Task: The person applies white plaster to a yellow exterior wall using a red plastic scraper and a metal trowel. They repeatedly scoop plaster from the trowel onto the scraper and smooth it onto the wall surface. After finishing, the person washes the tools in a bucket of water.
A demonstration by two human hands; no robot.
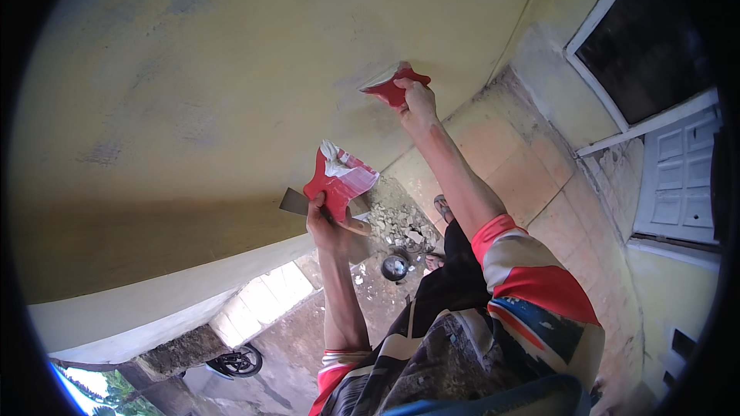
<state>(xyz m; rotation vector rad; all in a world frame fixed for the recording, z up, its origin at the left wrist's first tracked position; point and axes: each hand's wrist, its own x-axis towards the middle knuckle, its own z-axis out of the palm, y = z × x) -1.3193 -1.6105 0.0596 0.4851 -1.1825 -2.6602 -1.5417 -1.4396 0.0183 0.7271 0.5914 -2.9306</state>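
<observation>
My right hand (418, 105) grips a red plastic putty spreader (390, 92), its edge against the yellowish wall (247, 46), with whitish filler along that edge. Lower and to the left, my left hand (325, 233) holds a second red spreader (317, 179) face up. A lump of white putty (332, 159) sits on it, and more is smeared across its face. The same hand also clasps a scraper; its grey metal blade (294, 202) sticks out on the left and what looks like its wooden handle (355, 226) on the right.
A dark round pot (395, 266) stands on the floor beside broken rubble (408, 225) and my sandalled feet. Orange-tan tiles (524, 177) run along the right. A dark window (647, 38) and a white panelled door (678, 177) are at the far right; a wheel (245, 360) shows lower left.
</observation>
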